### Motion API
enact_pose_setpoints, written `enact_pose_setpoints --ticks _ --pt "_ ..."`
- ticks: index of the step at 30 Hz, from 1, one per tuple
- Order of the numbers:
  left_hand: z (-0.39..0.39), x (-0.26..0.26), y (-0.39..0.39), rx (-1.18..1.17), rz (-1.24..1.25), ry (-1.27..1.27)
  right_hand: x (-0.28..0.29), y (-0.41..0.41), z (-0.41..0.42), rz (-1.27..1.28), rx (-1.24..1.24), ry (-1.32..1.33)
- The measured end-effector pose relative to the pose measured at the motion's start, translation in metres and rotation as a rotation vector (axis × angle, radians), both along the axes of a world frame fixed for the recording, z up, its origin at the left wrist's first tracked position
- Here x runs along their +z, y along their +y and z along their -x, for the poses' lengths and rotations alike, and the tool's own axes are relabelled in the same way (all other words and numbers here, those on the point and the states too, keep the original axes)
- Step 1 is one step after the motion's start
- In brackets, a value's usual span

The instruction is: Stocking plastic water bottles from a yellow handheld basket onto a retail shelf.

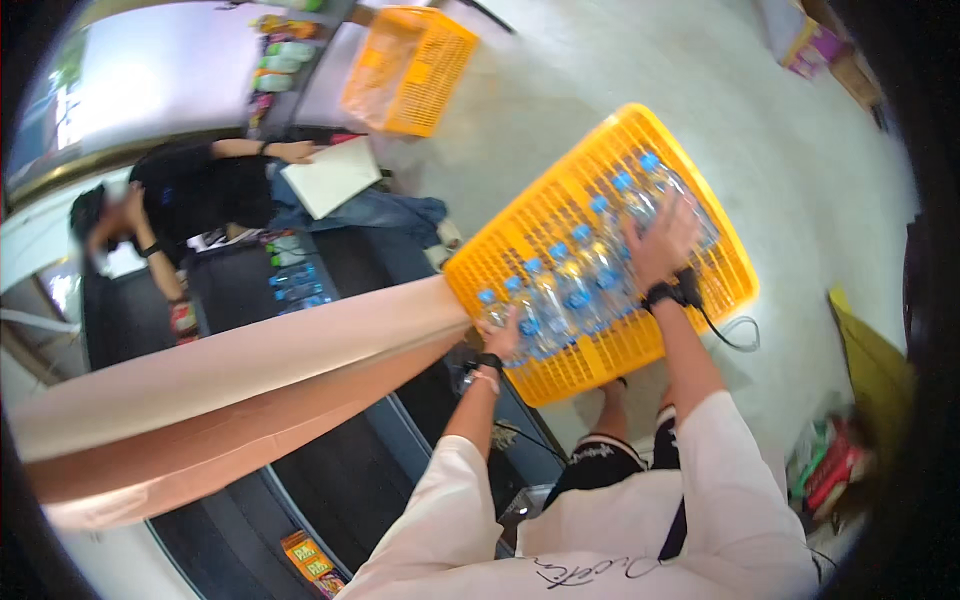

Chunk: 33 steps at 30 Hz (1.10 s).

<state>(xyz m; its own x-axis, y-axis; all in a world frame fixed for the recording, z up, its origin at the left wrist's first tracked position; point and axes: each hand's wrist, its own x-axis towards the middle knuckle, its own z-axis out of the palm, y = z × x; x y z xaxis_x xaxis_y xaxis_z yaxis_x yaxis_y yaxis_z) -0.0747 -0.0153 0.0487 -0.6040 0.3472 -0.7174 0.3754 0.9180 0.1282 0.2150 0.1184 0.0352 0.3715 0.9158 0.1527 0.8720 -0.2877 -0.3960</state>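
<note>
A yellow plastic basket [525, 217] is before me, with a slanting row of clear plastic water bottles [577, 289] with blue caps lying in it. My left hand [502, 335] rests against the bottle at the row's lower left end. My right hand [667, 236] lies spread over the bottles near the upper right end, its fingers apart. A black strap is on each wrist, and a cable hangs near the right one. Whether the left fingers grip a bottle is hard to tell.
A pink pillar [247, 375] reaches the basket's left corner. Dark shelves [337, 465] with packets stand beside it. Another person [202, 187] holds a white board or sheet at left. A second yellow basket [412, 71] stands on the floor [555, 82]. Bagged goods [829, 469] lie at right.
</note>
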Motion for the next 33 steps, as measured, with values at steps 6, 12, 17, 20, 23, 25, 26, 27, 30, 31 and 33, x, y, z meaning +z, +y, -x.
enact_pose_setpoints --ticks 6,12,17,20,23,25,26,27,30,31,33 --pt "0.013 -0.002 -0.005 -0.052 -0.031 0.036 -0.009 0.000 0.008 -0.148 0.010 -0.002" --pt "0.009 -0.006 -0.019 -0.051 -0.244 0.068 -0.010 0.001 0.008 -0.200 0.002 -0.075" --pt "-0.005 0.011 -0.016 -0.074 -0.238 0.004 -0.014 -0.001 0.002 -0.173 -0.009 -0.141" --pt "-0.009 0.013 -0.016 -0.130 -0.193 0.039 -0.020 0.001 0.003 -0.172 -0.007 -0.162" --pt "-0.011 0.007 -0.017 -0.181 -0.236 0.109 -0.015 0.003 0.007 -0.144 0.001 -0.192" --pt "-0.016 0.006 -0.015 -0.182 -0.197 0.162 -0.019 0.001 0.007 -0.127 -0.001 -0.212" --pt "-0.022 0.004 -0.014 -0.193 -0.169 0.213 -0.022 0.002 0.008 -0.140 0.003 -0.201" --pt "-0.023 0.001 -0.015 -0.207 -0.138 0.267 -0.022 0.002 0.010 -0.137 0.004 -0.203" --pt "-0.032 0.003 -0.015 -0.216 -0.149 0.237 -0.023 0.002 0.004 -0.155 0.003 -0.194" --pt "-0.038 0.007 -0.014 -0.214 -0.134 0.202 -0.028 -0.001 -0.001 -0.188 0.007 -0.182" --pt "-0.041 0.005 -0.010 -0.228 -0.145 0.238 -0.033 -0.002 -0.010 -0.252 0.020 -0.160"
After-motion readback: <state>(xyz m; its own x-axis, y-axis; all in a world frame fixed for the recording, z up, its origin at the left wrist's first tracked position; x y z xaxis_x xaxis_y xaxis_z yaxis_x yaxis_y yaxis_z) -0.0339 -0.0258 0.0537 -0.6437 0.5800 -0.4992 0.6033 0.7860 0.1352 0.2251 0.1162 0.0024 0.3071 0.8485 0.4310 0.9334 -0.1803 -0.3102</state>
